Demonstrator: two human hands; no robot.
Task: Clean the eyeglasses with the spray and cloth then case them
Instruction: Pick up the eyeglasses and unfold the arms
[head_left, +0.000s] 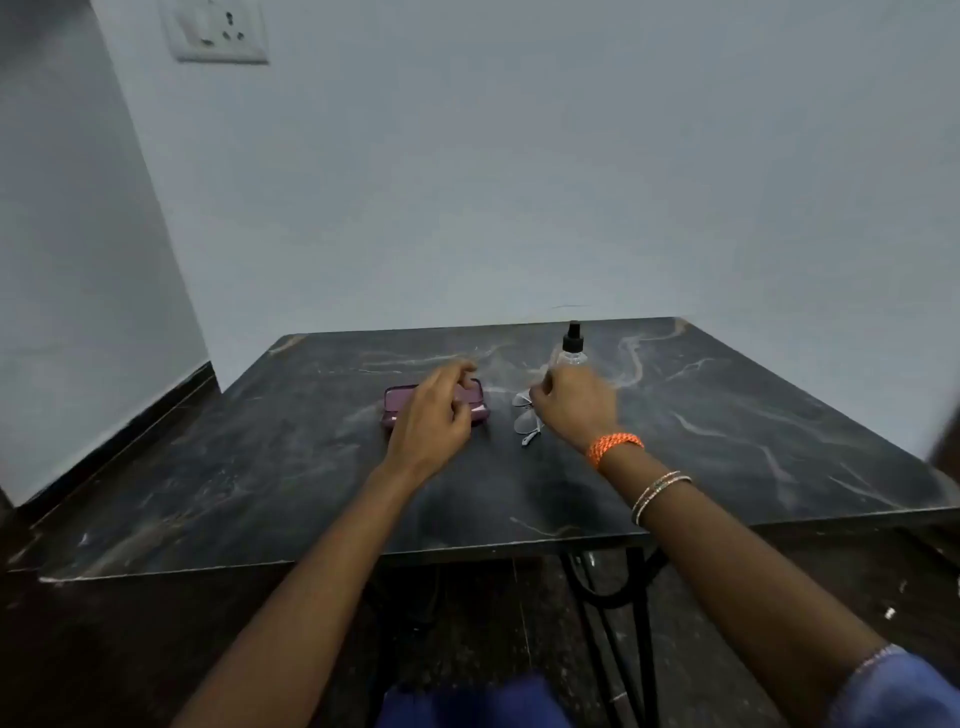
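Dark marble-patterned desk (727, 441) with pale veins, set against a plain grey-white wall (519, 182). Near the middle, a plum-coloured oblong eyeglass case (397, 402), flat on the desk, a pale strip (479, 414) showing at its right end; whether cloth or lining, cannot tell. Left hand (434, 415) over the case, fingers loosely curled and partly spread, blurred; grip on anything, cannot tell. Just right of the case, thin-rimmed clear-lens eyeglasses (523, 415) lying on the desk. Right hand (574, 405) at the eyeglasses, fingers bent down toward the frame; actual hold unclear. Behind that hand, upright, a small clear spray bottle with black pump top (573, 345). Orange braided band (613, 447) and thin metal bangles (657, 491) on the right wrist.
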